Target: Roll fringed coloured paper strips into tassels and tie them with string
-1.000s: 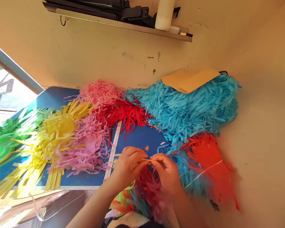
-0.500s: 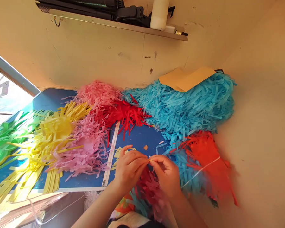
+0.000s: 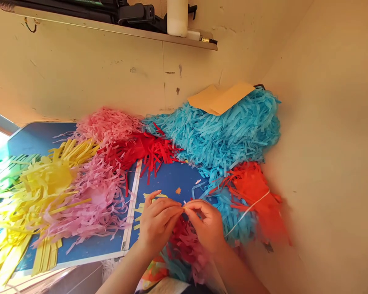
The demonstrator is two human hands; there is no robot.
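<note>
My left hand [image 3: 159, 222] and my right hand [image 3: 206, 224] meet over the front of the blue table, fingertips pinched together. Between them shows a tiny yellow strip [image 3: 184, 208], mostly hidden by the fingers; it looks like paper. Below the hands hang dark pink paper fringes [image 3: 190, 241], with blue and orange ones lower down near my lap. A white string [image 3: 248, 210] runs beside my right hand, across a red paper fringe [image 3: 259, 196]. Just left of my left hand, pale yellow paper strips [image 3: 138, 212] lie on the table.
Light blue fringe [image 3: 221, 139] is heaped at the back right under a tan paper sheet [image 3: 221, 100]. Pink [image 3: 107, 126], red [image 3: 141, 149], lilac [image 3: 95, 200], yellow [image 3: 46, 179] and green fringes [image 3: 6, 175] cover the left. A shelf [image 3: 110, 25] with a white bottle [image 3: 177, 18] hangs above.
The view has turned a little to the right, so the scene sits further left. Both hands keep the same pinch on the yellow strip.
</note>
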